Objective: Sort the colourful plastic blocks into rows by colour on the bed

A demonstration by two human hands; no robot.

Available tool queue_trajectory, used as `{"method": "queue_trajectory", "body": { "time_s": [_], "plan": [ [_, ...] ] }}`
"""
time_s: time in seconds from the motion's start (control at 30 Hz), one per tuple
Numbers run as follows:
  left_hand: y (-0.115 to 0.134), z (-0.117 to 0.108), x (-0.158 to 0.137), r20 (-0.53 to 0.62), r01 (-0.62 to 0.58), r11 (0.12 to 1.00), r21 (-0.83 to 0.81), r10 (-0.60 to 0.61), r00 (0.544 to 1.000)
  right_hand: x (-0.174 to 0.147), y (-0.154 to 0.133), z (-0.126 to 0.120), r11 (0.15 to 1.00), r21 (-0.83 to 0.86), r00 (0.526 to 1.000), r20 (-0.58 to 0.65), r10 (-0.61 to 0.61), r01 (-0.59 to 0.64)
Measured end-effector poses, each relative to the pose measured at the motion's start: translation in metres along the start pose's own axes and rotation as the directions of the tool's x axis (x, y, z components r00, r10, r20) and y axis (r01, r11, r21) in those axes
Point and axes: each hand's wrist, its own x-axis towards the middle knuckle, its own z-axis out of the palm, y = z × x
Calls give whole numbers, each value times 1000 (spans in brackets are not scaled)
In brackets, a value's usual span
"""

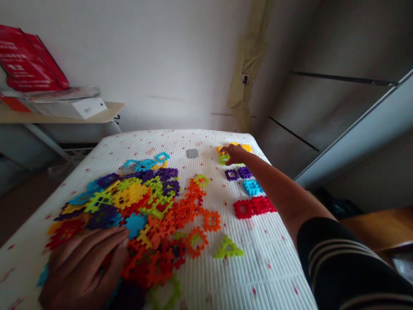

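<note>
Interlocking plastic building pieces with notched edges lie on the quilted white cover. My left hand (85, 262) rests over the near left of a mixed-colour pile of pieces (153, 202), fingers extended and thumb apart, with no piece visibly gripped. My right arm reaches to the far right, where my right hand (235, 153) has its fingers curled down on a lime green square piece (223, 159). Yellow pieces (246, 147) lie just behind that hand. Nearer me are purple pieces (244, 172), blue pieces (251, 187) and red pieces (258, 206), sorted by colour and partly hidden by my forearm.
A grey piece (192, 153) lies alone near the far edge, and a green triangular piece (229, 248) sits at the near right. On the left, a shelf (111, 113) carries a white box (88, 107) and a red bag (30, 60). A grey cabinet (325, 94) stands right.
</note>
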Motion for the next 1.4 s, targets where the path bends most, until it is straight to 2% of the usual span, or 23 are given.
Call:
{"method": "queue_trajectory", "body": {
  "time_s": [0.2, 0.33, 0.43, 0.53, 0.57, 0.63, 0.67, 0.73, 0.8, 0.9, 1.03, 1.2, 1.27, 1.3, 1.4],
  "plan": [
    [11, -4, 10, 17, 8, 1000, 17, -8, 1000, 4, -2, 7, 998, -56, 999, 42, -9, 12],
    [10, -3, 7, 17, 26, 1000, 10, -27, 999, 2, -8, -4, 997, -72, 998, 54, -18, 22],
    [5, -3, 0, 10, 36, 999, -14, -36, 999, -16, -21, -27, 999, -37, 996, -85, -39, 36],
    [-2, -5, -7, 16, 26, 1000, -17, -26, 1000, -61, -48, -49, 989, 95, 959, -273, -82, 111],
    [-4, -6, -9, 16, 23, 1000, -14, -23, 1000, -82, -60, -52, 974, 157, 957, -267, -118, 164],
    [-6, -7, -11, 9, 25, 1000, -3, -25, 1000, -125, -87, -53, 938, 222, 960, -146, -238, 266],
    [-7, -7, -11, 5, 29, 1000, 4, -29, 1000, -146, -101, -51, 925, 214, 949, -78, -305, 314],
    [-7, -7, -10, 3, 33, 999, 6, -33, 999, -183, -127, -40, 922, 169, 931, 50, -361, 349],
    [-5, -8, -8, 3, 25, 1000, -1, -25, 1000, -207, -146, -27, 936, 145, 931, 134, -339, 320],
    [-3, -8, -5, -29, 19, 1000, -6, -19, 999, -224, -161, -10, 957, 149, 949, 159, -273, 251],
    [1, -10, -1, -72, 13, 1000, -10, -14, 997, -228, -169, 1, 965, 154, 964, 129, -232, 212],
    [8, -15, 6, -65, -30, 999, -30, 28, 998, -224, -157, -8, 940, 198, 945, 119, -303, 277],
    [9, -15, 6, -76, -24, 999, -38, 21, 997, -211, -139, -22, 921, 244, 946, 37, -323, 305],
    [9, -15, 6, -88, -11, 999, -38, 7, 996, -199, -128, -30, 921, 255, 955, -33, -296, 294],
    [7, -11, 2, -120, 28, 999, -35, -32, 992, -148, -93, -52, 964, 216, 968, -229, -105, 155]
  ]
}}
